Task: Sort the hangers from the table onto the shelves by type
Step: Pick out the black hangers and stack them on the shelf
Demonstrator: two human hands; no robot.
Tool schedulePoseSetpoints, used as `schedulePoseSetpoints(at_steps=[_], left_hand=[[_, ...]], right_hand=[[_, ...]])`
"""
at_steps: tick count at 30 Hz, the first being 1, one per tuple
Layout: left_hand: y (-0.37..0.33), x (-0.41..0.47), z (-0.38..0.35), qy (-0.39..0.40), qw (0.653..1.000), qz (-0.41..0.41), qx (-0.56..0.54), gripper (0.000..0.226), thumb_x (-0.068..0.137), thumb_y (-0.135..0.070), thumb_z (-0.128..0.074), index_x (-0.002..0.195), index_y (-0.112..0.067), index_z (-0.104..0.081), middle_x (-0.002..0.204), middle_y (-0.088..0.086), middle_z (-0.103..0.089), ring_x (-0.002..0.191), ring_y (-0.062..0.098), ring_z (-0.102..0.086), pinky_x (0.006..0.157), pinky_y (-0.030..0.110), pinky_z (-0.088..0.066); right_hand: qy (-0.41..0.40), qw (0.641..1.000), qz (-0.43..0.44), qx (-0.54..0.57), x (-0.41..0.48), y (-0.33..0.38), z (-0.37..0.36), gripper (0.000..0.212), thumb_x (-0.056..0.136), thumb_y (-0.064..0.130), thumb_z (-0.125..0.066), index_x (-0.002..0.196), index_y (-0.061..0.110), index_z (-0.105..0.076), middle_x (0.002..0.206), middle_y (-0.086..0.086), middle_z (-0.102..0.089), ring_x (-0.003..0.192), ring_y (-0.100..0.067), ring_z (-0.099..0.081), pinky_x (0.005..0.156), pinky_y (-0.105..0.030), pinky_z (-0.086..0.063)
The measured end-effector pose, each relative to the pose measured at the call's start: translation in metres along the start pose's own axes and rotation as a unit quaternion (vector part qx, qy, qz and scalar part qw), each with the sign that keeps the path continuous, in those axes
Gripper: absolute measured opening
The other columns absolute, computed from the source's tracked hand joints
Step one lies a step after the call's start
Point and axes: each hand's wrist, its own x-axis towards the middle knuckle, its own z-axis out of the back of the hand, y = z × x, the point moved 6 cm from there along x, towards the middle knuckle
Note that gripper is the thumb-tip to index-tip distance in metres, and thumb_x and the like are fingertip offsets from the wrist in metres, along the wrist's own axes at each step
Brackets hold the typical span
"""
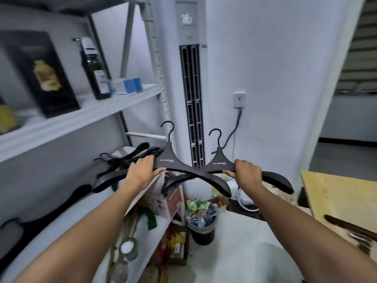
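Observation:
Each of my hands holds a wide black hanger with white lettering and a black hook, both in the air in front of the shelf unit. My left hand (142,170) grips the left hanger (169,158) on its left shoulder. My right hand (245,172) grips the right hanger (220,163) on its right shoulder. The inner arms of the two hangers cross in the middle. Several black hangers (130,154) lie piled on the middle shelf (67,217) behind my left hand. At the far right edge a dark brown hanger (350,226) lies on the wooden table (336,193).
The upper shelf (85,115) carries a dark box (40,72), a dark bottle (95,72) and small blue-and-white boxes (126,85). A tall white air conditioner (191,88) stands ahead. A full trash bin (202,221) is on the floor, with clutter on the lower shelves.

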Motion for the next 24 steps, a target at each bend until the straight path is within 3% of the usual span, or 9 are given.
schedulePoseSetpoints(at_steps=[5,11,15,20,24], left_hand=[[0.066,-0.029,-0.005,0.013,0.998,0.066,-0.001,0.052,0.088,-0.063,-0.042,0.103,-0.013,-0.046,0.112,0.007,-0.059,0.106,0.029,-0.055,0.082,0.041,-0.042],[0.131,-0.071,-0.005,0.023,0.990,0.140,-0.007,0.054,0.089,-0.062,-0.043,0.113,-0.014,-0.049,0.116,0.006,-0.060,0.107,0.028,-0.056,0.088,0.042,-0.045],[0.173,-0.104,-0.004,0.023,0.981,0.193,-0.014,0.057,0.090,-0.061,-0.042,0.125,-0.017,-0.047,0.123,0.004,-0.058,0.113,0.026,-0.054,0.090,0.041,-0.045],[0.220,-0.140,-0.008,0.048,0.962,0.267,0.020,0.056,0.090,-0.061,-0.039,0.118,-0.013,-0.048,0.119,0.008,-0.059,0.110,0.028,-0.055,0.088,0.040,-0.044],[0.251,-0.162,-0.012,0.038,0.946,0.322,-0.007,0.054,0.091,-0.060,-0.041,0.116,-0.013,-0.048,0.119,0.008,-0.058,0.111,0.029,-0.054,0.089,0.041,-0.044]], right_hand=[[0.002,0.998,0.064,0.004,0.015,0.074,-0.005,0.055,0.088,0.065,-0.044,0.105,0.014,-0.055,0.104,-0.003,-0.065,0.096,-0.024,-0.064,0.064,-0.030,-0.037],[0.002,0.990,0.136,0.022,0.018,0.164,-0.005,0.056,0.086,0.066,-0.046,0.105,0.015,-0.057,0.103,-0.003,-0.067,0.096,-0.024,-0.065,0.069,-0.031,-0.042],[-0.005,0.981,0.191,0.029,0.014,0.218,-0.008,0.056,0.085,0.067,-0.048,0.104,0.015,-0.058,0.101,-0.002,-0.068,0.095,-0.024,-0.066,0.063,-0.030,-0.037],[-0.009,0.970,0.243,0.023,0.009,0.275,-0.011,0.060,0.083,0.070,-0.045,0.103,0.015,-0.056,0.099,-0.002,-0.068,0.091,-0.021,-0.066,0.062,-0.028,-0.039],[0.005,0.960,0.278,0.015,0.007,0.314,-0.016,0.057,0.086,0.066,-0.046,0.108,0.014,-0.055,0.104,-0.002,-0.065,0.098,-0.023,-0.064,0.070,-0.031,-0.045]])
